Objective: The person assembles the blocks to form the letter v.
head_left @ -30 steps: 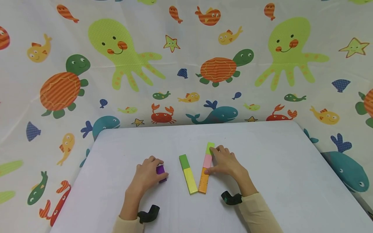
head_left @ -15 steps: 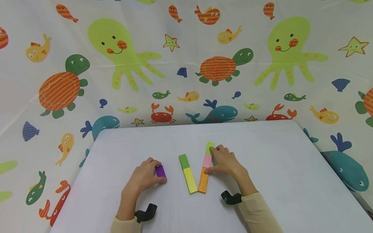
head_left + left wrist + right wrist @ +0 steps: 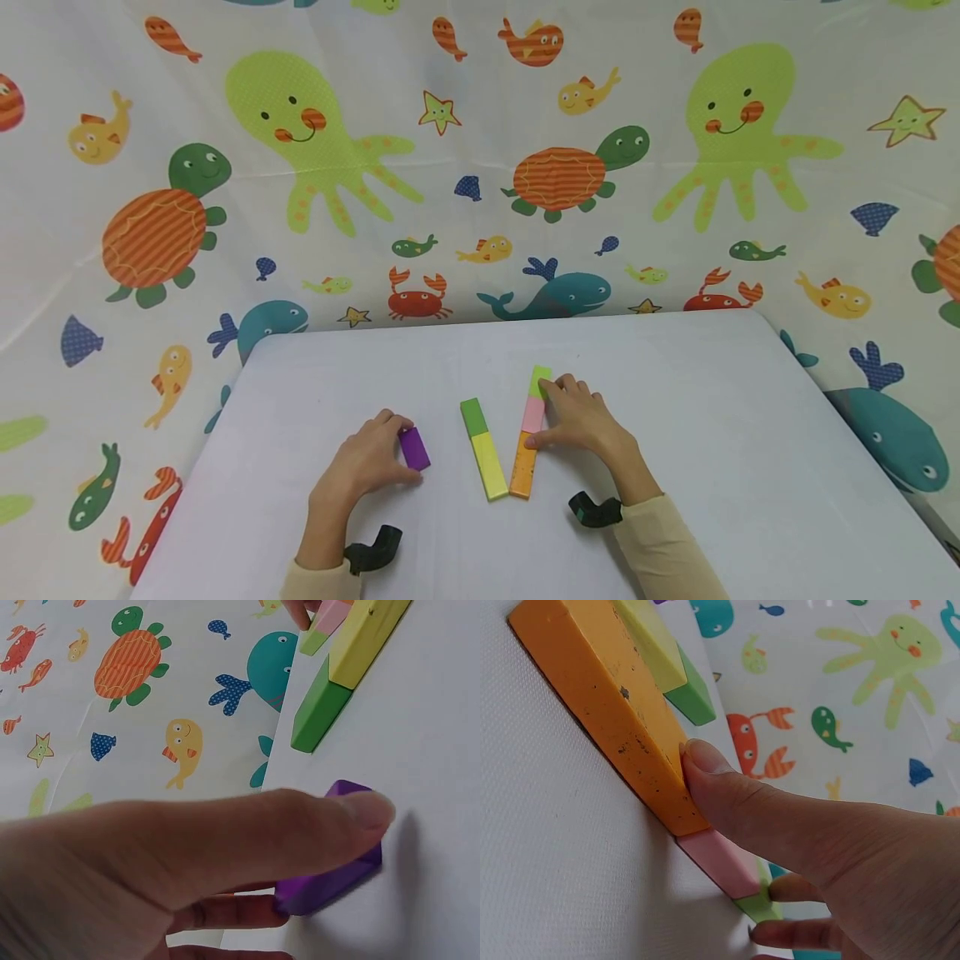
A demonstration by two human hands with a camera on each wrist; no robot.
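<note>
A purple block (image 3: 415, 449) sits between the thumb and fingers of my left hand (image 3: 367, 458), which pinches it by its ends. In the left wrist view the thumb covers much of the purple block (image 3: 330, 889). My right hand (image 3: 585, 414) lies along the right side of a row of blocks. Its thumb touches the orange block (image 3: 523, 467), and its fingertips touch the light green block (image 3: 539, 382) at the far end. The pink block (image 3: 533, 414) lies between those two. Left of this row, a green block (image 3: 474, 417) and a yellow block (image 3: 490, 467) lie end to end.
The two rows nearly meet at their near ends, forming a V on the white table (image 3: 337, 358). A patterned curtain (image 3: 450, 167) hangs behind the table and along its sides. Black curved pieces (image 3: 375, 550) are worn at both wrists.
My left hand has shifted slightly left, and the purple block has turned so that more of its top shows. The right hand and the two rows stay in place.
</note>
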